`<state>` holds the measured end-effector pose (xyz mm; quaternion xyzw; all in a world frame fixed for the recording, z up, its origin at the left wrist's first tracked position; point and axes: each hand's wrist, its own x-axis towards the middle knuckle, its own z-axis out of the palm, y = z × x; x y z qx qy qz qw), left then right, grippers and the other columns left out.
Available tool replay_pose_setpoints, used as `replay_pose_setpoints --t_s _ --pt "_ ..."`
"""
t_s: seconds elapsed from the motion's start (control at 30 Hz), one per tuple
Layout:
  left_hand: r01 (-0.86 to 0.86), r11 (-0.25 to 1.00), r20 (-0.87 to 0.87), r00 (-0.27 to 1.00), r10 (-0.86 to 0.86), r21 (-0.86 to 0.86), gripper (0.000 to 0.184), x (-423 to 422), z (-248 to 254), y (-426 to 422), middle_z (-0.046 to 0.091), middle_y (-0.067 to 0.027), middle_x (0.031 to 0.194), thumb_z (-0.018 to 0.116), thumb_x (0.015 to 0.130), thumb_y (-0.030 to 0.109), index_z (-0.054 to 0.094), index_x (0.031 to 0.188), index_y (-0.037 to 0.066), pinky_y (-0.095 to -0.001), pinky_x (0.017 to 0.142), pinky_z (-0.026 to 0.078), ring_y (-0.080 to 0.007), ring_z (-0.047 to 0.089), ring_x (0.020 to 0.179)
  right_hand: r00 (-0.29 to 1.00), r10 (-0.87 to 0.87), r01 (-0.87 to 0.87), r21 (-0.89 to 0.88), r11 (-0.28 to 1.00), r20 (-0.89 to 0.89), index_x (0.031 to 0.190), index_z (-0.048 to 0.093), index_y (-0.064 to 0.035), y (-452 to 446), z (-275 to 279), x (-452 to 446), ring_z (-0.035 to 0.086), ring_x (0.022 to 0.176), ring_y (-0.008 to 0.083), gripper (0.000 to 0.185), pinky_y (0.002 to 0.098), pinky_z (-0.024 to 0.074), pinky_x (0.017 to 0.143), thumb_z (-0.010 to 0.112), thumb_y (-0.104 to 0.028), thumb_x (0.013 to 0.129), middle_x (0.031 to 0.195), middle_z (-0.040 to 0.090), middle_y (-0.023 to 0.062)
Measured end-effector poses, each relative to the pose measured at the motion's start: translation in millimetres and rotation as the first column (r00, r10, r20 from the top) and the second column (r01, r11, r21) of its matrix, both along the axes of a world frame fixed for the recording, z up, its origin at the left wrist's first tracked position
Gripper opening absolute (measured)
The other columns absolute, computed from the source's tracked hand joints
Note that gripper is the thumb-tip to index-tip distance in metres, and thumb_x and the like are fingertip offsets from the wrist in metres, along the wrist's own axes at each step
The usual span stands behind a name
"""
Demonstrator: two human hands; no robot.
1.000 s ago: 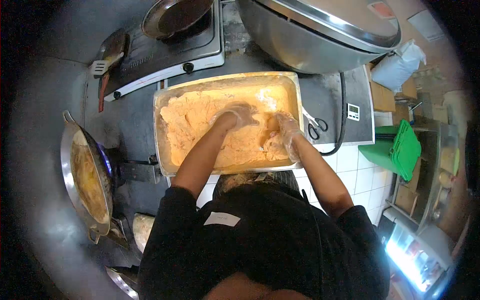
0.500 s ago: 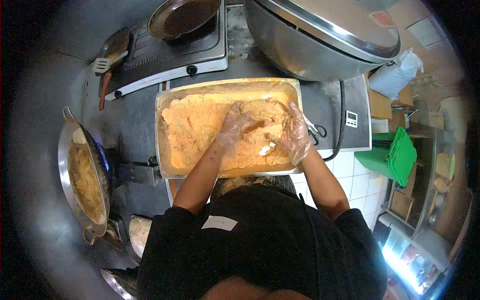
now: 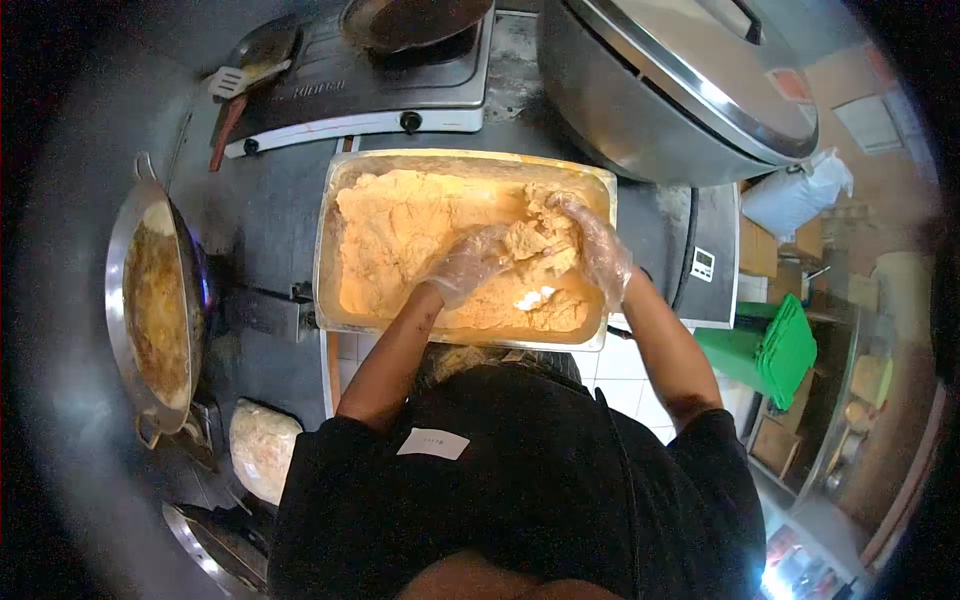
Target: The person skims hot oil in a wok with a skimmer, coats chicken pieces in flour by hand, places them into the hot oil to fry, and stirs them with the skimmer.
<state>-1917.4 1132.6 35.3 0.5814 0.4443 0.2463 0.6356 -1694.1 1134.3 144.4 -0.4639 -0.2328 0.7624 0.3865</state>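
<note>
A rectangular metal tray [image 3: 322, 250] holds a deep layer of orange-tinted flour [image 3: 390, 235]. My left hand [image 3: 468, 262], in a clear plastic glove, is in the middle of the tray with its fingers curled against a lumpy flour-coated piece [image 3: 524, 240]. My right hand [image 3: 598, 245], gloved the same way, bends its fingers over the coated lumps from the right side. What lies under the coating is hidden. A small white patch of flour [image 3: 534, 298] shows below the lumps.
A wok [image 3: 155, 300] with bubbling oil stands over a flame at left. Behind the tray are a gas stove [image 3: 380, 110] with a pan [image 3: 415, 22] and a large lidded steel pot [image 3: 640, 110]. A timer [image 3: 703, 264] lies right; a green bin [image 3: 785, 350] stands beyond.
My hands have lifted coated lumps up out of the flour, where they now show between my fingers. The whole view has shifted slightly.
</note>
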Motion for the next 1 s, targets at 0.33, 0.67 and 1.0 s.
replay_pose_setpoints --t_s 0.33,0.67,1.0 --pt "-0.203 0.893 -0.176 0.940 0.292 0.401 0.030 -88 22 -43 0.056 -0.0106 0.120 0.061 0.088 0.012 0.057 0.117 0.005 -0.0318 0.096 0.044 -0.0187 0.052 0.108 0.674 0.515 -0.446 -0.265 0.855 0.530 0.105 0.062 -0.0074 31 -16 0 0.059 0.058 0.0186 0.046 0.0337 0.0485 0.058 0.058 -0.050 0.087 0.078 0.061 0.0046" --pt "-0.627 0.778 0.090 0.773 0.628 -0.046 0.030 -187 97 -184 0.059 -0.0080 0.119 0.061 0.088 0.008 0.057 0.117 0.004 -0.0341 0.098 0.044 -0.0179 0.054 0.111 0.379 0.706 -0.715 -0.295 0.634 0.599 0.132 0.050 -0.0107 -2 32 -47 0.060 0.097 0.0203 0.052 0.0370 0.0517 0.075 0.050 -0.044 0.092 0.119 0.060 0.0093" --pt "-0.608 0.764 -0.233 0.728 0.645 0.217 0.032 -315 115 -381 0.064 -0.0119 0.111 0.063 0.089 0.022 0.059 0.116 0.005 -0.0338 0.093 0.046 -0.0195 0.059 0.106 0.251 0.556 -0.968 0.217 0.128 0.792 0.113 0.060 -0.0011 -54 267 -367 0.062 0.090 0.0177 0.048 0.0318 0.0504 0.080 0.053 -0.044 0.092 0.101 0.065 0.0098"
